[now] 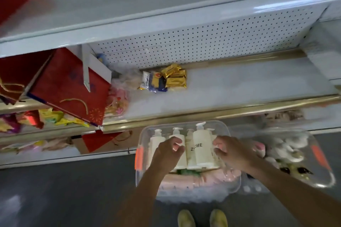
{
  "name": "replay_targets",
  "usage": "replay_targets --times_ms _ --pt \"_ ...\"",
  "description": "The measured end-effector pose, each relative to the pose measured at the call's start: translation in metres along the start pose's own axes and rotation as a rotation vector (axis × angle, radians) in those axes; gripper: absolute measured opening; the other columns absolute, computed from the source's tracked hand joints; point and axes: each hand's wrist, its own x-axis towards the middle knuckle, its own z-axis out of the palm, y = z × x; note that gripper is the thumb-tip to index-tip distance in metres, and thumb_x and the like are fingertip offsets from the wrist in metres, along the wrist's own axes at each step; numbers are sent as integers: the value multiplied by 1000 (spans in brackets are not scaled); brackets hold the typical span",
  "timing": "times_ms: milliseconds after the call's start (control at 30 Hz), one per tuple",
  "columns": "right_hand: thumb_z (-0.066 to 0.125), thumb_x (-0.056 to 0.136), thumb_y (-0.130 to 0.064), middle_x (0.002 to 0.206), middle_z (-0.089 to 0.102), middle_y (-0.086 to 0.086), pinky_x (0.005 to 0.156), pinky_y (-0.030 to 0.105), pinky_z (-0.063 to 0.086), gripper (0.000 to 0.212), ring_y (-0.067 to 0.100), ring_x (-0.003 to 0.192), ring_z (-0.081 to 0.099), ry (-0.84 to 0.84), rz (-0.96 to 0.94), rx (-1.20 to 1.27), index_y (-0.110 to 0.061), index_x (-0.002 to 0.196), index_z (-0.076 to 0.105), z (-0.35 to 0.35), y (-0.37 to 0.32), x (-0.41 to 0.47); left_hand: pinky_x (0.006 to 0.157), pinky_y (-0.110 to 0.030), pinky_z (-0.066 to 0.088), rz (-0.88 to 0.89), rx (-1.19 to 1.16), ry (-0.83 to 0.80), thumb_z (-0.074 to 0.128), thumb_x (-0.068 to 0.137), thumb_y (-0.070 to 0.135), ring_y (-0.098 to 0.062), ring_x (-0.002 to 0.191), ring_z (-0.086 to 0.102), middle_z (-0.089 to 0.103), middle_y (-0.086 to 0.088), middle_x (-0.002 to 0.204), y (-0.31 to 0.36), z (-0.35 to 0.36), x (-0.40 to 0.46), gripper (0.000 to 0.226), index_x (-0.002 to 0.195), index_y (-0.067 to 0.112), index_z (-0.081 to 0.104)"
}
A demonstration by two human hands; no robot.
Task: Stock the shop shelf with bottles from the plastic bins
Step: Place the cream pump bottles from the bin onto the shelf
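Head view looks straight down: two yellow shoes (pixel 202 218) stand on the dark floor (pixel 55 190) at the bottom edge, and both forearms reach forward from there into a clear plastic bin (pixel 142 180) that sits in front of the shelf.

Left hand (pixel 168 153) has its fingers curled, the thumb and fingertips drawn close together over the white pump bottles (pixel 180 150) at the left of the row; it touches them, but whether it truly grips one I cannot tell. Right hand (pixel 230 151) is likewise curled, its fingertips at the right side of the tall white bottle (pixel 203 147) printed with dark letters; a firm hold cannot be made out either.

Inside this bin the white bottles stand upright side by side toward the far wall, pump heads up. Nearer the person, pink packs (pixel 203 178) lie at the bottom, with something green just behind them.

A second clear bin (pixel 328 177) stands just to the right, touching or nearly touching the first, holding blurred white and dark items.

Beyond, the white shelf (pixel 239 86) with a gold front rail carries gold packets (pixel 175 75) and a blue-and-white packet (pixel 156 81) near its perforated back panel. Red gift bags (pixel 68 86) lean at the left.
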Motion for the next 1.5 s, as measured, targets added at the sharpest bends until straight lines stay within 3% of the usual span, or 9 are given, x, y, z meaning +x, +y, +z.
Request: replay_targets --times_ms 233,533,667,767,933,1067,1200,1333,1500 --pt "58 93 -39 133 56 3 88 27 46 54 17 113 58 -80 166 118 -16 138 41 43 16 29 86 -35 51 -428 -609 -155 51 97 21 -17 86 58 61 -4 95 6 60 50 26 122 13 55" --pt "59 70 -77 132 42 9 80 34 45 101 27 118 52 -45 373 107 -8 136 29 97 0 61 98 -40 42 -387 -662 -185 31 101 44 -18 97 54 59 3 95 17 78 110 35 107 19 55" --pt "69 68 -70 124 40 10 79 32 42 95 28 113 49 40 409 122 -8 128 28 117 -7 68 86 -33 47 -399 -664 -196 35 100 46 -19 86 57 62 -1 86 11 80 126 37 88 20 58" --pt "75 68 -56 121 43 8 83 34 47 88 26 109 49 81 425 183 -9 126 28 120 -4 72 70 -28 46 -409 -647 -200 43 98 42 -18 78 58 65 -5 90 16 75 133 37 102 12 65" --pt "81 57 -37 115 49 2 80 36 56 86 22 104 55 -20 446 514 -14 123 31 110 8 70 72 -30 40 -433 -685 -208 59 83 29 -23 84 51 62 -10 94 17 65 135 15 78 15 62" --pt "85 53 -17 111 61 3 67 27 59 82 19 99 62 -114 332 846 -18 121 40 96 10 51 93 -42 50 -450 -812 -124 62 91 35 -28 89 62 68 -11 90 18 49 121 27 88 8 65" --pt "82 63 -2 109 64 0 64 20 56 70 17 101 62 -150 179 920 -19 120 45 63 -15 29 74 -37 49 -354 -774 -36 71 82 39 -24 74 58 63 -7 77 33 10 100 30 79 11 64" --pt "83 64 -5 108 68 -3 73 27 59 66 16 103 64 -198 91 902 -24 119 51 31 -41 15 67 -31 39 -188 -721 24 73 73 40 -19 63 48 54 -2 56 50 -38 72 29 64 14 61" --pt "84 65 -10 99 72 -5 76 35 60 61 15 93 68 -204 -2 796 -22 119 56 -9 -70 0 73 -31 44 -27 -729 113 65 90 28 -18 64 51 58 -4 65 65 -84 36 29 88 0 70"
